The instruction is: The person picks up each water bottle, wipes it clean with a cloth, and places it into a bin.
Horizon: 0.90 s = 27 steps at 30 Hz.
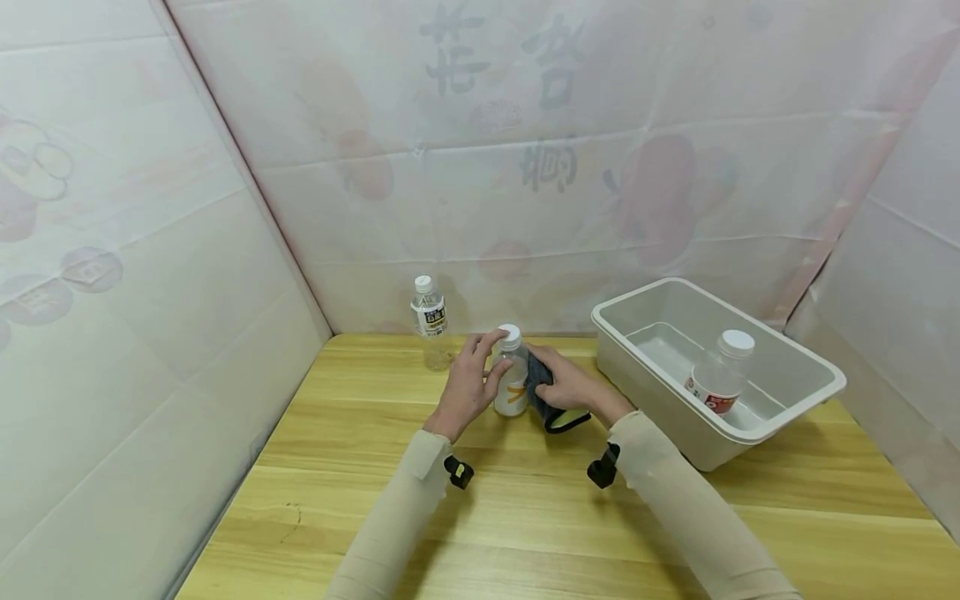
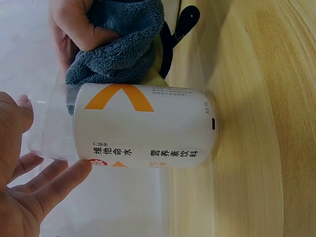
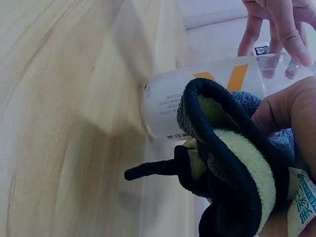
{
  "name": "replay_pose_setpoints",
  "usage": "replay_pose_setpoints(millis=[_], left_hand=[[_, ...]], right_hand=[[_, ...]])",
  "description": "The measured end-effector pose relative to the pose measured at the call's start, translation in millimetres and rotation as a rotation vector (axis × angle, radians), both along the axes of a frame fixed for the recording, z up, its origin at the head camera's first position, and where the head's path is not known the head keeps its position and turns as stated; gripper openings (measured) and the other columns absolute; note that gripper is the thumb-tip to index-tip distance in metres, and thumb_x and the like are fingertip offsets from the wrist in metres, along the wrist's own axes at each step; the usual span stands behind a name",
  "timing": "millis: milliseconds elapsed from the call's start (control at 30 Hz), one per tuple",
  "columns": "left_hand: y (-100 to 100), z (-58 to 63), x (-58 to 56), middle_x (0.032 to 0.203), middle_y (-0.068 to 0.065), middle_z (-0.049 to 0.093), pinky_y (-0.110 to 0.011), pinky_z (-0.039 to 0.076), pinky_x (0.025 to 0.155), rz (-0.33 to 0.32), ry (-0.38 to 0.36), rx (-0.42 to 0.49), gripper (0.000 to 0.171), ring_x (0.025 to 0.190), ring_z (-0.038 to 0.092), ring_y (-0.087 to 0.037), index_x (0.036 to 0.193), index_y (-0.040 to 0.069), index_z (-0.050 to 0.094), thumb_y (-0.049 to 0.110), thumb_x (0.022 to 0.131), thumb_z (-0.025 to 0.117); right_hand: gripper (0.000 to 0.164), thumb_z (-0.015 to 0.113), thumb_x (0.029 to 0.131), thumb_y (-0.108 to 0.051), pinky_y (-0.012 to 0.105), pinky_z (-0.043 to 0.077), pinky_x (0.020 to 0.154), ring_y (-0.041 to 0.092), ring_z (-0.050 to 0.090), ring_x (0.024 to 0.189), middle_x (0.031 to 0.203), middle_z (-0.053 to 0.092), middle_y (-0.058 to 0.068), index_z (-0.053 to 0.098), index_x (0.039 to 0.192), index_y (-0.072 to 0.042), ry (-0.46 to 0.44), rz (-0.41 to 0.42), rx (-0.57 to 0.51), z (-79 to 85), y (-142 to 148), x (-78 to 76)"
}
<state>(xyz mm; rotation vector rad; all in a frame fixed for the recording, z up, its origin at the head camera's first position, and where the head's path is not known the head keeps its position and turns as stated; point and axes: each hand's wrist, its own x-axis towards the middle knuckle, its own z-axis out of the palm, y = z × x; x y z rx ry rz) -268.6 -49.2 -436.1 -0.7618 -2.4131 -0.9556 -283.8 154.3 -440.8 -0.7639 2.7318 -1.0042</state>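
Observation:
A clear plastic bottle (image 1: 512, 393) with a white cap and a white label with an orange mark stands upright on the wooden table. My left hand (image 1: 468, 379) holds it by its upper part, with thumb and fingers spread around the shoulder near the cap. In my right hand (image 1: 564, 382) is a bunched grey-blue towel (image 1: 542, 385), gripped against the bottle's right side. The right wrist view shows the towel's yellow-green inner side (image 3: 247, 153), its black edging and a black hanging loop (image 3: 150, 170).
Behind my left hand stands another clear bottle (image 1: 431, 321) with a white cap and a dark-and-white label. To the right, a pale grey plastic bin (image 1: 645, 383) contains a bottle (image 1: 720, 375) with a red-and-white label. Printed fabric walls (image 1: 480, 208) enclose the table (image 1: 337, 500).

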Motion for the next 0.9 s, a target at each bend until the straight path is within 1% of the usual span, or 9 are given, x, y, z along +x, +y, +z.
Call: replay_pose_setpoints(millis=[167, 267, 367, 533, 633, 767, 900], left_hand=[[0, -0.7, -0.9, 0.114, -0.011, 0.048, -0.018, 0.052, 0.069, -0.010, 0.001, 0.008, 0.045, 0.095, 0.053, -0.022, 0.134, 0.028, 0.036, 0.028, 0.091, 0.050], [0, -0.6, -1.3, 0.114, -0.010, 0.048, -0.019, 0.053, 0.068, -0.012, 0.001, 0.010, 0.045, 0.095, 0.054, -0.024, 0.134, 0.028, 0.036, 0.028, 0.091, 0.050], [1, -0.5, -1.5, 0.114, -0.007, 0.047, -0.019, 0.053, 0.068, -0.007, 0.003, 0.008, 0.045, 0.095, 0.054, -0.024, 0.134, 0.028, 0.037, 0.028, 0.091, 0.051], [2, -1.3, -2.7, 0.114, -0.010, 0.048, -0.019, 0.053, 0.068, -0.009, 0.004, 0.009, 0.045, 0.094, 0.054, -0.024, 0.134, 0.027, 0.037, 0.028, 0.091, 0.050], [2, -1.3, -2.8, 0.114, -0.012, 0.048, -0.019, 0.053, 0.068, -0.011, 0.004, 0.006, 0.045, 0.095, 0.054, -0.023, 0.134, 0.027, 0.036, 0.028, 0.091, 0.050], [2, -0.4, -2.4, 0.114, -0.010, 0.048, -0.019, 0.053, 0.068, -0.004, 0.006, -0.001, 0.046, 0.095, 0.054, -0.023, 0.134, 0.027, 0.036, 0.028, 0.091, 0.051], [2, -0.6, -2.4, 0.114, -0.009, 0.048, -0.018, 0.052, 0.069, 0.000, 0.003, -0.003, 0.045, 0.095, 0.053, -0.020, 0.134, 0.028, 0.036, 0.029, 0.091, 0.050]], right_hand=[[0.074, 0.049, 0.080, -0.005, 0.048, 0.034, 0.100, 0.030, 0.036, 0.129, 0.142, 0.032, 0.011, 0.018, 0.145, -0.023, -0.023, -0.009, 0.000, -1.0, -1, 0.7], [0.076, 0.050, 0.079, -0.004, 0.045, 0.036, 0.097, 0.028, 0.038, 0.125, 0.140, 0.034, 0.012, 0.017, 0.145, -0.022, -0.007, -0.004, 0.001, -3.4, -1, 0.2], [0.076, 0.050, 0.079, -0.005, 0.044, 0.035, 0.097, 0.028, 0.037, 0.126, 0.141, 0.032, 0.012, 0.016, 0.145, -0.023, -0.010, -0.012, 0.009, -5.8, 0, -0.6], [0.077, 0.050, 0.080, -0.007, 0.047, 0.034, 0.099, 0.030, 0.034, 0.130, 0.145, 0.028, 0.013, 0.015, 0.145, -0.023, -0.012, -0.017, 0.013, -9.1, 2, -1.4], [0.077, 0.051, 0.079, -0.006, 0.047, 0.034, 0.100, 0.030, 0.035, 0.129, 0.143, 0.031, 0.014, 0.015, 0.145, -0.020, -0.002, -0.005, 0.007, -11.7, 3, -1.3], [0.077, 0.052, 0.079, -0.005, 0.049, 0.033, 0.102, 0.032, 0.034, 0.130, 0.142, 0.032, 0.016, 0.016, 0.145, -0.016, 0.012, 0.010, 0.006, -13.8, 4, 0.2], [0.078, 0.052, 0.078, -0.005, 0.048, 0.034, 0.100, 0.031, 0.036, 0.128, 0.140, 0.034, 0.017, 0.015, 0.145, -0.018, 0.019, 0.013, 0.001, -14.4, 4, 0.8]])
